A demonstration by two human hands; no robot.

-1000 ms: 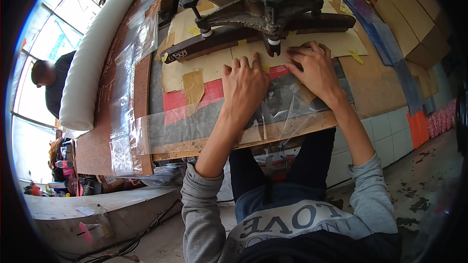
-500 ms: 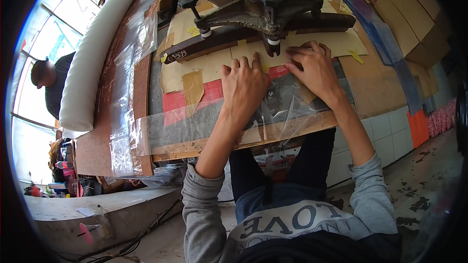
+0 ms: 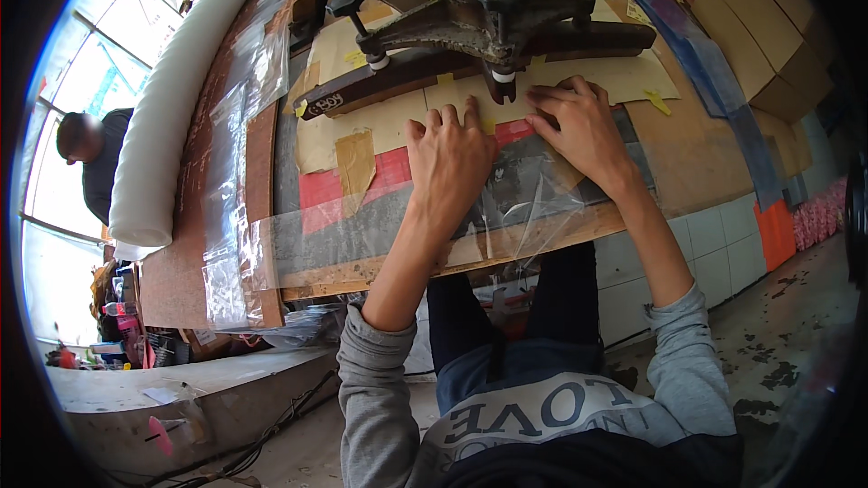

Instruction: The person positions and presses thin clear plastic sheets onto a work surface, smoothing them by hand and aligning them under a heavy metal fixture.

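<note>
My left hand [image 3: 450, 152] lies palm down, fingers spread, on a cream card sheet [image 3: 362, 140] and the clear plastic film [image 3: 520, 194] near it. To its right, my right hand [image 3: 583, 131] is over the same card, fingers bent and thumb apart from the index finger. Nothing shows between its fingers, though their undersides are hidden. Just beyond both hands stands a dark metal press head [image 3: 488, 23] with a long bar [image 3: 398, 81] across the card. Its notched central foot [image 3: 503, 90] hangs between my hands.
Brown tape [image 3: 355, 167] and a red strip [image 3: 316, 199] lie on the grey worktop [image 3: 362, 248]. At left are a white foam roll [image 3: 149, 154] and a person [image 3: 99, 149]. Cardboard boxes [image 3: 759, 18] and blue plastic [image 3: 714, 81] stand at right.
Both hands stay in nearly the same place and pose. Below the table, my right leg has shifted a little to the left.
</note>
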